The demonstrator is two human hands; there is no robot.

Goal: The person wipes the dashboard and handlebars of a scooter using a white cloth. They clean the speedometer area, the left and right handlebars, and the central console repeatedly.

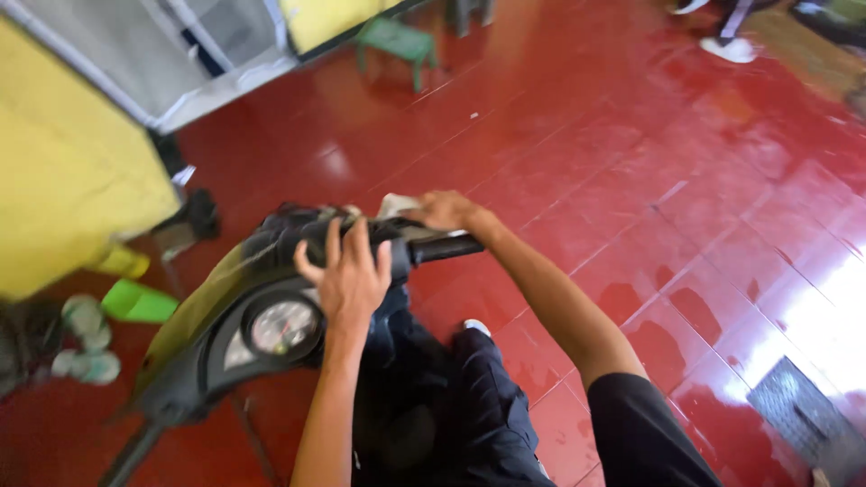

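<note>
Dark scooter handlebar cover with round gauge (glass up), pale rag on top

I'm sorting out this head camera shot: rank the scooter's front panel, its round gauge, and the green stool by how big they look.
1. Scooter front panel, largest.
2. Round gauge and green stool look alike in size; the stool stands farther from the camera, so I won't rank them.

- One view only, from the person's head, looking steeply down and forward.
- It sits close above the scooter handlebar and dashboard.
- Beyond these, the red tiled floor stretches away.
</note>
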